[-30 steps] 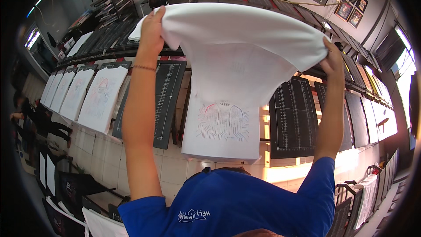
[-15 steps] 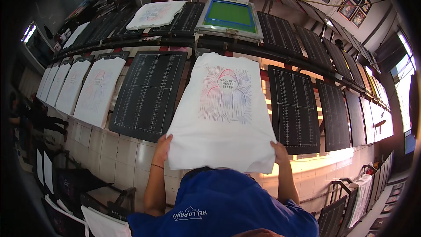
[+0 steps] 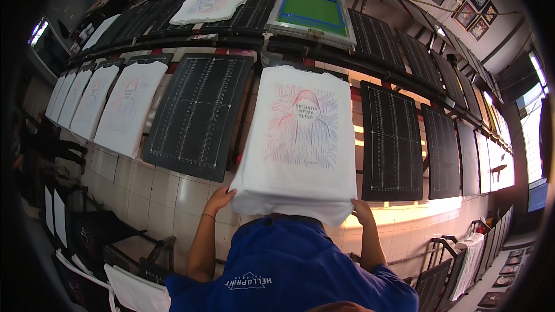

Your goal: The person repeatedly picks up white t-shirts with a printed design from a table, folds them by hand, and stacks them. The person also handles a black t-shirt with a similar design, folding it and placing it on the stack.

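Observation:
A white printed T-shirt [image 3: 298, 179] lies over a black platen in front of me, its red and blue line design facing up. The platen's dark far edge shows beyond the shirt's neck. My left hand [image 3: 221, 199] pinches the near left edge of the shirt near the hem. At the near right edge, my right hand [image 3: 362, 211] grips the cloth in the same way. Between the hands the lower part of the shirt sags over the platen's near end in folds.
Bare black platens with white ruled lines stand to the left [image 3: 199, 115] and right [image 3: 393, 141]. Farther left, several platens carry white printed shirts [image 3: 128, 107]. Across a dark rail are a green screen frame [image 3: 312, 11] and a pile of white shirts [image 3: 211, 6].
The shirt has slid toward me over the platen, baring the platen's far edge. Its sides now hang straighter, and both hands have moved lower and nearer with the hem.

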`<action>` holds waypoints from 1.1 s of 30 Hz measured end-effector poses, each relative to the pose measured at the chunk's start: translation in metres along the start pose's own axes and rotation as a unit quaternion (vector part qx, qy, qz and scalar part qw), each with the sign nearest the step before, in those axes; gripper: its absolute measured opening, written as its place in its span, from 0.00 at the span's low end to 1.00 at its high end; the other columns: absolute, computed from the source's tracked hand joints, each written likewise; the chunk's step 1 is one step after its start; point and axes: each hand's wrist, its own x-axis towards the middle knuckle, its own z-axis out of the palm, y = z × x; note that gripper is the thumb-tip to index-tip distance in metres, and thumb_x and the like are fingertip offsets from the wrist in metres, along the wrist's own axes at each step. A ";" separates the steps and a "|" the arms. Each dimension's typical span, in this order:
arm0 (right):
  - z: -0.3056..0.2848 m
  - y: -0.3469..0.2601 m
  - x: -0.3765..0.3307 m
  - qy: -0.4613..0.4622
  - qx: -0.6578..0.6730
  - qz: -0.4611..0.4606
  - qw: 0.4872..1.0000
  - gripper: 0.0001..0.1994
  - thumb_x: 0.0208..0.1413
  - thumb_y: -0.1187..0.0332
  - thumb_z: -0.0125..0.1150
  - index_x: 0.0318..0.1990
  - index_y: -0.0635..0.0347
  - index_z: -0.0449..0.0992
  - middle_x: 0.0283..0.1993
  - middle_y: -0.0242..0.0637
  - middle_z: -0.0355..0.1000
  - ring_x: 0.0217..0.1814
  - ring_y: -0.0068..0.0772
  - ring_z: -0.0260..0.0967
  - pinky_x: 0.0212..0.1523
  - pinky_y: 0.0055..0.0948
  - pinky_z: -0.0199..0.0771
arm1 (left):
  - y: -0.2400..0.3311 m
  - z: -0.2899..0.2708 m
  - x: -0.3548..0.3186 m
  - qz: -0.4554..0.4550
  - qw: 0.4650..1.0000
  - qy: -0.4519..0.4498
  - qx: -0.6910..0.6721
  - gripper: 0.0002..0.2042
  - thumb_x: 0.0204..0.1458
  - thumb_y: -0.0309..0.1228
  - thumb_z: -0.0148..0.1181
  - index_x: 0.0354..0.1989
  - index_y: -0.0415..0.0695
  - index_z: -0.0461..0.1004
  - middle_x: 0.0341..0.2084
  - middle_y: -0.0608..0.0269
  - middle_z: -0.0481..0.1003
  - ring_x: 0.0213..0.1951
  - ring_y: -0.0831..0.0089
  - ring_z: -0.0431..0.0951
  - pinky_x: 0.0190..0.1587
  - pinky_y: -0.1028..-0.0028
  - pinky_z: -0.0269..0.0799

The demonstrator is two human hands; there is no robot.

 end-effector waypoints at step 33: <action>0.117 -0.446 -0.266 0.085 0.288 -0.654 0.694 0.25 0.63 0.51 0.44 0.47 0.71 0.70 0.41 0.47 0.72 0.44 0.41 0.73 0.44 0.37 0.76 | 0.375 -0.309 -0.113 0.593 0.654 -0.061 -0.465 0.18 0.60 0.42 0.48 0.47 0.38 0.72 0.42 0.55 0.77 0.42 0.66 0.79 0.47 0.67 0.75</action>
